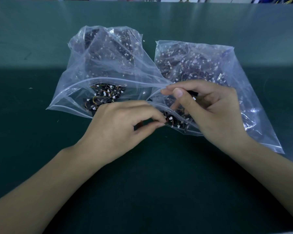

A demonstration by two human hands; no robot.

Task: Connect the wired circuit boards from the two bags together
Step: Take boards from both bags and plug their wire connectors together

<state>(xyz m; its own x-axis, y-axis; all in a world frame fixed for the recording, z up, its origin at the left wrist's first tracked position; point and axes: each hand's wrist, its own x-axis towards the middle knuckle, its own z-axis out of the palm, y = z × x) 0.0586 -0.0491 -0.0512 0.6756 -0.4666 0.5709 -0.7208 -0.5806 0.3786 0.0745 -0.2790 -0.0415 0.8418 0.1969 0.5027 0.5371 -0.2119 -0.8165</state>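
Two clear bags lie side by side in the middle of the green table (41,166), mouths open toward the near edge. Both are full of small black boards with thin wires and white plugs.

The left hand (123,125) pinches a little board (172,121) at the mouth of the right bag (227,68), thumb and first finger pressed together on it. The right hand (208,107) sits just behind, fingers curled around a dark board with a white plug (194,98). The two boards are close, left one nearer the table's front edge. The left bag (108,61) waits open beside them.

I see no words or labels to read.
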